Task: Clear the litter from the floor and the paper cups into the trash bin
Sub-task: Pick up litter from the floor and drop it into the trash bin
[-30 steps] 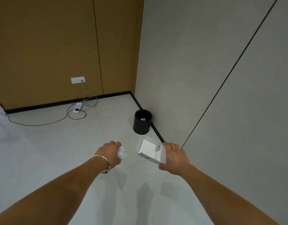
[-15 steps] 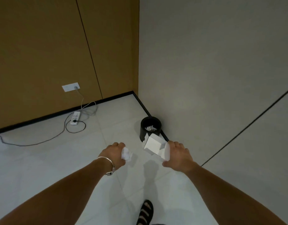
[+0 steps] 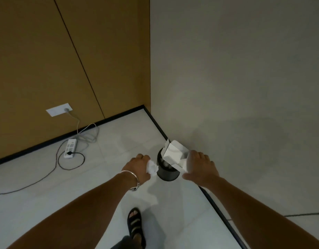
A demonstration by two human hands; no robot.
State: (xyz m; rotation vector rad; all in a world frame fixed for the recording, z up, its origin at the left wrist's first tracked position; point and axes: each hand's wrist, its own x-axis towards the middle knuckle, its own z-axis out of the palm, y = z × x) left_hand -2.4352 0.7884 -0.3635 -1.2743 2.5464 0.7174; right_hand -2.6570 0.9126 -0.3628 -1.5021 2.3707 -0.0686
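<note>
A black round trash bin (image 3: 166,174) stands on the pale floor against the grey wall near the corner. My right hand (image 3: 200,167) grips an open white cardboard box (image 3: 174,153) and holds it right above the bin's mouth, hiding most of the opening. My left hand (image 3: 137,168) clutches a crumpled white paper ball (image 3: 151,167) just left of the bin's rim. A metal bangle circles my left wrist.
A white power strip (image 3: 70,147) with a black plug and looping cables lies on the floor at the left, fed from a wall socket (image 3: 59,109) in the brown panel. My sandalled foot (image 3: 135,225) stands behind the bin. A black skirting line runs along the right wall.
I have stepped closer to the bin. Both hands moved forward; the white box now hangs over the bin's mouth and the paper ball is beside its rim.
</note>
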